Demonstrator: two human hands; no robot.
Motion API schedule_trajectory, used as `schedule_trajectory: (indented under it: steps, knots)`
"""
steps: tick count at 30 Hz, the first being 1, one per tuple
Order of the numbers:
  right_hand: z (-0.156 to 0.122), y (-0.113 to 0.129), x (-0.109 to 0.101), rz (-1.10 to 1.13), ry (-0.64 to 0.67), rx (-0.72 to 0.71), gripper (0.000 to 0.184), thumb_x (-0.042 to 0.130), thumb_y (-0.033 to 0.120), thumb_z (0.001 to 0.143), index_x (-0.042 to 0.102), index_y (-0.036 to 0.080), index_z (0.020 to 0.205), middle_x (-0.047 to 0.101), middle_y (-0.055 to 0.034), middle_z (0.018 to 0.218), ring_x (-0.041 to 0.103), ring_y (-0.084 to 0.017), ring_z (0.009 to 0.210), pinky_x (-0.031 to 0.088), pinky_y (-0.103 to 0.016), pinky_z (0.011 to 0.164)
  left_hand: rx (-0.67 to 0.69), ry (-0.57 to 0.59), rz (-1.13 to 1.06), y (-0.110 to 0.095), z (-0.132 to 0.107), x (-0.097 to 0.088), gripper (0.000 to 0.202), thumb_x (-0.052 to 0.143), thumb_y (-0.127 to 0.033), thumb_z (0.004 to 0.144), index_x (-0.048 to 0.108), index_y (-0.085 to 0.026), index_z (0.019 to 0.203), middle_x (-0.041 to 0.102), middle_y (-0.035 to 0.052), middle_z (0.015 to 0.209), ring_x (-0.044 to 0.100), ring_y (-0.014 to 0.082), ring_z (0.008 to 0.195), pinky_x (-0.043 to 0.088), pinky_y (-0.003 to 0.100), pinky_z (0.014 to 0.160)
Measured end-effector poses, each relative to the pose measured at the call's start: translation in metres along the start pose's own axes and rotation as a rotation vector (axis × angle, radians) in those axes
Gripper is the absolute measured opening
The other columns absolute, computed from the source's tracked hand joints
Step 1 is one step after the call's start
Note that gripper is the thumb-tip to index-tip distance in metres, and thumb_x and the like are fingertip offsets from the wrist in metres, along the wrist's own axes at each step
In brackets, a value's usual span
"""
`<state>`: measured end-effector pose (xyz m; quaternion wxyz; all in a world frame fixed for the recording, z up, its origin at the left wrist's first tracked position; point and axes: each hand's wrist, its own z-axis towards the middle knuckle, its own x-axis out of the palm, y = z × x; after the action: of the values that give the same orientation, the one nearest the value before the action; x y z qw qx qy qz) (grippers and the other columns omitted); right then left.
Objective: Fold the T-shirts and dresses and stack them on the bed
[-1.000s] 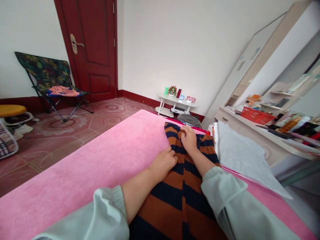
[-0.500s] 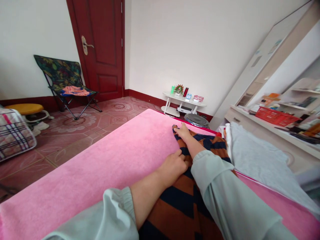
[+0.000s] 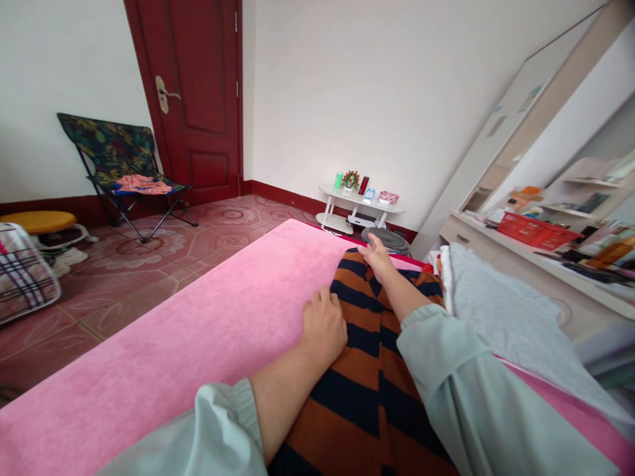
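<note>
An orange and navy striped garment (image 3: pixel 364 370) lies spread lengthwise on the pink bed cover (image 3: pixel 198 330). My left hand (image 3: pixel 323 324) rests flat on the garment's left edge, fingers together and stretched out. My right hand (image 3: pixel 378 256) reaches to the garment's far end near the bed's far edge, fingers laid on the cloth. Both arms wear pale green sleeves. Whether the right fingers pinch the cloth is not clear.
A grey folded cloth (image 3: pixel 501 317) lies on the bed to the right. A dresser (image 3: pixel 546 264) with a red basket and bottles stands at the right. A small white table (image 3: pixel 360 201), a folding chair (image 3: pixel 124 172) and a dark red door (image 3: pixel 196 99) lie beyond.
The garment's far end has been drawn out flatter toward the bed's far edge. My right hand moved farther and to the right; my left hand opened flat on the left edge.
</note>
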<state>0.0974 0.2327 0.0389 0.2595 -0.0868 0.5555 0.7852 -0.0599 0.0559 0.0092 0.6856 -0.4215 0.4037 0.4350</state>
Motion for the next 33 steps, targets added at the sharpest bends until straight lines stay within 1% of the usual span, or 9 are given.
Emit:
schedule_trajectory:
  steps: [3,6,8,13,21,25,29,31,33]
  knots:
    - [-0.022,-0.013,-0.008,-0.332,0.045,-0.245,0.056,0.054,0.030,0.082,0.041,0.018,0.136,0.040,-0.0101,0.143,0.036,-0.021,0.132,0.030,-0.041,0.108,0.096,-0.058,0.021,0.001,0.000,-0.001,0.041,0.043,-0.019,0.081,0.053,-0.007,0.119,0.040,0.0209,0.136,0.037,0.0362,0.122,0.035,0.053,0.096]
    - [-0.043,-0.025,-0.022,-0.598,0.135,-0.439,0.049,0.047,0.032,0.088,0.043,0.021,0.135,0.040,-0.0075,0.144,0.034,-0.020,0.133,0.023,-0.042,0.111,0.339,-0.045,0.010,0.003,0.001,0.004,0.047,0.040,-0.019,0.084,0.048,-0.014,0.130,0.027,0.0107,0.150,0.017,0.0307,0.137,0.019,0.051,0.109]
    - [-0.050,-0.035,-0.034,-0.727,0.128,-0.387,0.043,0.043,0.031,0.090,0.047,0.020,0.131,0.047,-0.0093,0.138,0.040,-0.021,0.129,0.028,-0.041,0.107,0.410,-0.004,-0.015,0.005,0.001,0.010,0.045,0.036,-0.023,0.089,0.047,-0.019,0.132,0.037,0.0083,0.145,0.021,0.0269,0.138,0.016,0.048,0.112]
    - [-0.052,-0.060,-0.071,-0.987,-0.071,-0.023,0.041,0.052,0.031,0.086,0.054,0.013,0.122,0.061,-0.0168,0.114,0.056,-0.027,0.106,0.043,-0.037,0.086,0.319,0.010,-0.058,0.006,0.000,0.020,0.045,0.033,-0.031,0.092,0.046,-0.019,0.133,0.041,0.0093,0.143,0.031,0.0268,0.134,0.020,0.047,0.111]
    - [-0.052,-0.050,-0.091,-1.138,-0.021,-0.092,0.027,0.053,0.024,0.083,0.069,0.024,0.104,0.065,-0.0106,0.102,0.058,-0.025,0.096,0.041,-0.037,0.082,0.289,0.070,-0.063,0.006,0.000,0.020,0.045,0.033,-0.036,0.092,0.043,-0.029,0.136,0.037,0.0061,0.146,0.027,0.0320,0.135,0.018,0.055,0.109]
    - [-0.065,-0.035,-0.084,-1.081,-0.099,-0.172,0.035,0.052,0.022,0.083,0.063,0.022,0.116,0.056,-0.0120,0.125,0.049,-0.028,0.116,0.036,-0.043,0.095,0.260,0.108,-0.082,0.007,0.001,0.018,0.049,0.033,-0.048,0.091,0.041,-0.032,0.137,0.032,0.0055,0.149,0.023,0.0334,0.137,0.016,0.057,0.108]
    - [-0.099,-0.025,-0.073,-0.919,0.211,-0.356,0.050,0.038,0.042,0.092,0.036,0.026,0.140,0.034,-0.0065,0.147,0.029,-0.022,0.135,0.025,-0.045,0.107,0.256,0.145,-0.094,0.008,0.003,0.019,0.057,0.028,-0.060,0.089,0.039,-0.034,0.139,0.028,0.0057,0.151,0.018,0.0327,0.139,0.014,0.058,0.108]
    - [-0.116,-0.025,-0.068,-0.899,0.402,-0.295,0.055,0.030,0.051,0.093,0.028,0.030,0.144,0.028,-0.0042,0.151,0.023,-0.022,0.138,0.022,-0.047,0.109,0.259,0.156,-0.092,0.009,0.004,0.021,0.058,0.027,-0.061,0.089,0.038,-0.034,0.139,0.027,0.0055,0.151,0.017,0.0320,0.139,0.012,0.057,0.109]
    - [-0.129,-0.025,-0.064,-0.919,0.443,-0.178,0.057,0.023,0.054,0.093,0.025,0.030,0.145,0.022,-0.0037,0.152,0.018,-0.022,0.140,0.017,-0.050,0.110,0.267,0.162,-0.090,0.011,0.005,0.023,0.058,0.026,-0.061,0.089,0.037,-0.034,0.139,0.027,0.0057,0.151,0.017,0.0316,0.139,0.011,0.057,0.109]
